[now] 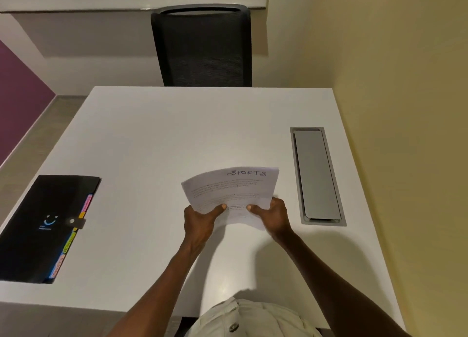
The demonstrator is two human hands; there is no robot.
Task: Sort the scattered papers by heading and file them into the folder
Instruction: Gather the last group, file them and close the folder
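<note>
A pale buttoned shirt front (pixel 253 319) showed at six o'clock, nearest the camera. Over the smooth white bench (pixel 157 139), the left hand (pixel 200 222) and right hand (pixel 272 216) each kept a pinching grip, thumb on top, on the near edge of a thin, bowed stack of white printed papers (pixel 230 187) headed "SPORTS". At nine o'clock lay a black, flat expanding folder (pixel 43 225) with coloured side tabs, snapped closed. At three o'clock sat a grey, oblong metal cable hatch (pixel 316 174). At twelve o'clock stood a black mesh chair (pixel 201 48), before cream walls.
</note>
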